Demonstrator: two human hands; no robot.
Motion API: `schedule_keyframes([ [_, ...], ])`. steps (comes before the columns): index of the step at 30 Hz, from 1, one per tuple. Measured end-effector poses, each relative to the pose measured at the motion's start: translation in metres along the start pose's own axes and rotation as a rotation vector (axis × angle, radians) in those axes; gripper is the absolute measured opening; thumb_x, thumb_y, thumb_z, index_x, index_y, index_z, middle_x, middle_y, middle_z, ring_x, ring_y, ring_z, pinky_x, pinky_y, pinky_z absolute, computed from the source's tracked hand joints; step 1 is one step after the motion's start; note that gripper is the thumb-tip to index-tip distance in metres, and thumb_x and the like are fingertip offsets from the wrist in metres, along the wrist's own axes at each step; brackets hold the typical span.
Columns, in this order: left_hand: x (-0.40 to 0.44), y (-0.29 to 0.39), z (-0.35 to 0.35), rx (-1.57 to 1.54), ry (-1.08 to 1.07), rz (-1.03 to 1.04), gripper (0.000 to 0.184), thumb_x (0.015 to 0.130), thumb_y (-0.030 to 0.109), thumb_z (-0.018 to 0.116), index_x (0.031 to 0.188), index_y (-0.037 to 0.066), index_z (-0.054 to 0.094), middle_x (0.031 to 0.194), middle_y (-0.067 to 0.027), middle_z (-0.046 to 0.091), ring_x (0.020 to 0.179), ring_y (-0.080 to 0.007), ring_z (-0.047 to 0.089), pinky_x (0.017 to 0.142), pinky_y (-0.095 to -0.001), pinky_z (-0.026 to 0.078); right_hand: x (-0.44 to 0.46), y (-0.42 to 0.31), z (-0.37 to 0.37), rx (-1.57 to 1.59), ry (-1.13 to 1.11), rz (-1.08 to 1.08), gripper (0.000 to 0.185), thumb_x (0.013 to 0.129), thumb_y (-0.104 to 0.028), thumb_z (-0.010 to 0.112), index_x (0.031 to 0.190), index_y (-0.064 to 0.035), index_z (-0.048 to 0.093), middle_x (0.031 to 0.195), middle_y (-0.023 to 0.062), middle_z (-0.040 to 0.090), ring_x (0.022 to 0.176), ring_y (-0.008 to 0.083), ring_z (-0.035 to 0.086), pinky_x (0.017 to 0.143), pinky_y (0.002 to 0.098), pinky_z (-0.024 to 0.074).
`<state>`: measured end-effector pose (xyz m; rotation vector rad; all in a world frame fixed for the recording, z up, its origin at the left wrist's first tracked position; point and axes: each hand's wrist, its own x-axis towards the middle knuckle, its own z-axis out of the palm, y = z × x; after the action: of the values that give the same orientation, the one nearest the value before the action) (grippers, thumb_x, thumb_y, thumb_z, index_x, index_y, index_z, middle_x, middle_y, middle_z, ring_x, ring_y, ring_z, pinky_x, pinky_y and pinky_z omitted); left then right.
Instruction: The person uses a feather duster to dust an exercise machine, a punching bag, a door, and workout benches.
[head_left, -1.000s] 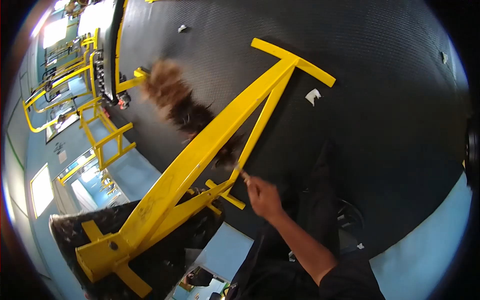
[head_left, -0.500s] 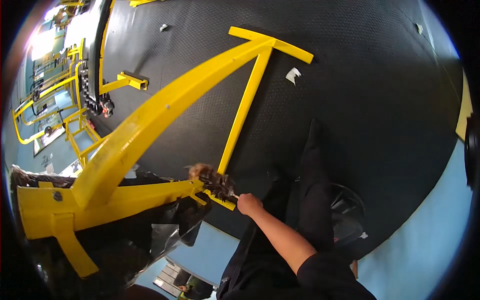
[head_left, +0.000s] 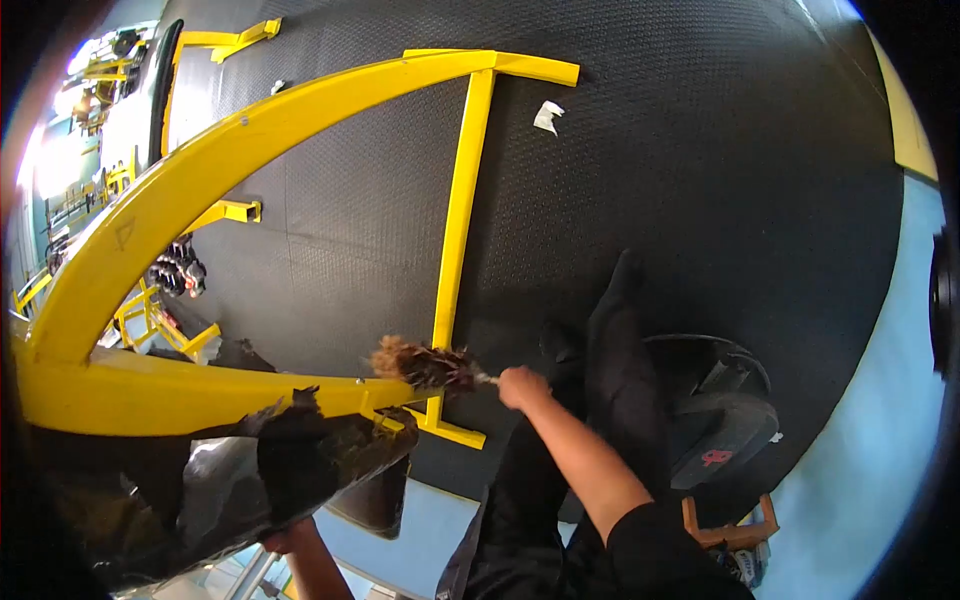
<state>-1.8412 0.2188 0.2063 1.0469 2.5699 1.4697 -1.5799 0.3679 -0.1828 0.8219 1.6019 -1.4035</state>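
Note:
My right hand (head_left: 524, 388) is closed round the thin handle of a brown feather duster (head_left: 425, 367). The duster's feathers lie against the lower end of a yellow metal frame (head_left: 230, 388), where a slim upright bar joins it. At the bottom left, my left hand (head_left: 288, 540) is at the lower edge of a black pad with a torn, shiny cover (head_left: 330, 450). Its fingers are mostly hidden by the pad, so their grip does not show.
The yellow frame's curved beam (head_left: 240, 125) arches over the black textured floor mat (head_left: 700, 190). A white scrap (head_left: 548, 116) lies on the mat. Beside my legs are round black plates (head_left: 730, 425) and a wooden piece (head_left: 735, 530). More yellow gym equipment stands at the left.
My view has shifted, and the frame sits further left. The duster, in my right hand, has turned more level and still touches the frame's end. My left hand has come into view.

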Motion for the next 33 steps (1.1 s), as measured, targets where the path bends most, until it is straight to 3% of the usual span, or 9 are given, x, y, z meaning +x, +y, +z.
schedule_keyframes([
  [5, 0.01, -0.026, 0.008, -0.062, -0.036, 0.035, 0.088, 0.082, 0.068, 0.058, 0.13, -0.006, 0.052, 0.132, -0.0218, 0.056, 0.123, -0.0314, 0.055, 0.108, -0.0486, 0.041, 0.077, 0.067, -0.087, -0.349, 0.45, 0.06, 0.023, 0.086, -0.015, 0.054, 0.096, -0.0111, 0.075, 0.097, 0.0146, 0.071, 0.094, 0.0318, 0.069, 0.077, 0.0461, 0.0543],
  [8, 0.007, -0.033, 0.01, -0.072, -0.086, -0.003, 0.088, 0.082, 0.068, 0.059, 0.13, -0.006, 0.053, 0.132, -0.0217, 0.057, 0.122, -0.0312, 0.055, 0.107, -0.0486, 0.041, 0.092, 0.093, -0.171, -0.502, 0.916, -0.163, 0.018, 0.087, -0.017, 0.051, 0.087, -0.0109, 0.068, 0.084, 0.0092, 0.065, 0.081, 0.03, 0.065, 0.072, 0.0459, 0.0472],
  [11, -0.001, -0.037, 0.02, -0.089, -0.111, -0.045, 0.088, 0.082, 0.068, 0.059, 0.129, -0.006, 0.053, 0.132, -0.0216, 0.057, 0.122, -0.0311, 0.055, 0.107, -0.0486, 0.041, 0.077, 0.1, -0.258, -0.519, 0.755, -0.057, 0.016, 0.086, -0.015, 0.056, 0.093, -0.0167, 0.07, 0.091, 0.0073, 0.067, 0.088, 0.0291, 0.067, 0.078, 0.0446, 0.0487],
  [14, 0.001, -0.03, 0.022, -0.081, -0.126, -0.061, 0.088, 0.081, 0.067, 0.06, 0.129, -0.006, 0.053, 0.131, -0.0215, 0.057, 0.122, -0.0309, 0.056, 0.107, -0.0486, 0.041, 0.056, 0.099, -0.316, -0.399, 0.807, -0.021, 0.02, 0.09, -0.017, 0.054, 0.102, -0.017, 0.07, 0.098, 0.0109, 0.069, 0.094, 0.0307, 0.067, 0.077, 0.0474, 0.0509],
  [16, 0.001, -0.023, 0.024, -0.075, -0.129, -0.071, 0.088, 0.081, 0.067, 0.06, 0.129, -0.006, 0.053, 0.131, -0.0215, 0.058, 0.121, -0.0308, 0.056, 0.107, -0.0486, 0.042, 0.057, 0.104, -0.326, -0.045, 0.939, 0.02, 0.02, 0.093, -0.023, 0.053, 0.102, -0.0141, 0.069, 0.098, 0.0139, 0.069, 0.093, 0.0336, 0.067, 0.078, 0.0485, 0.0515],
  [20, -0.007, -0.008, 0.026, -0.069, -0.139, -0.11, 0.088, 0.081, 0.067, 0.061, 0.129, -0.006, 0.054, 0.131, -0.0213, 0.058, 0.121, -0.0306, 0.057, 0.107, -0.0486, 0.042, 0.073, 0.093, -0.307, 0.076, 0.844, 0.111, 0.023, 0.097, -0.025, 0.05, 0.103, -0.0125, 0.067, 0.098, 0.0159, 0.069, 0.093, 0.035, 0.067, 0.079, 0.0494, 0.0517],
  [28, -0.012, 0.026, 0.018, -0.083, -0.178, -0.165, 0.088, 0.08, 0.067, 0.062, 0.128, -0.006, 0.055, 0.13, -0.0211, 0.059, 0.12, -0.0302, 0.057, 0.107, -0.0485, 0.042, 0.05, 0.064, -0.1, -0.056, 0.398, -0.131, 0.026, 0.094, -0.021, 0.045, 0.104, -0.0087, 0.066, 0.101, 0.0186, 0.067, 0.095, 0.0398, 0.066, 0.08, 0.0511, 0.0531],
  [30, 0.0, 0.023, 0.029, 1.137, -0.17, 0.936, 0.071, 0.084, 0.041, 0.074, 0.133, -0.003, 0.049, 0.119, -0.0212, 0.062, 0.106, -0.0263, 0.063, 0.098, -0.0402, 0.049, 0.048, 0.044, -0.068, -0.031, 0.421, -0.098, 0.024, 0.093, -0.018, 0.049, 0.105, -0.0084, 0.067, 0.097, 0.0176, 0.068, 0.09, 0.0367, 0.068, 0.076, 0.0493, 0.0541],
  [33, 0.021, 0.012, 0.054, 0.982, -0.17, 0.886, 0.067, 0.085, 0.039, 0.073, 0.131, -0.004, 0.051, 0.118, -0.0206, 0.063, 0.106, -0.0258, 0.063, 0.097, -0.0394, 0.05, 0.044, 0.014, -0.016, 0.239, 0.372, -0.089, 0.028, 0.094, -0.015, 0.045, 0.105, -0.0034, 0.067, 0.097, 0.0212, 0.068, 0.09, 0.04, 0.067, 0.078, 0.0504, 0.0539],
])
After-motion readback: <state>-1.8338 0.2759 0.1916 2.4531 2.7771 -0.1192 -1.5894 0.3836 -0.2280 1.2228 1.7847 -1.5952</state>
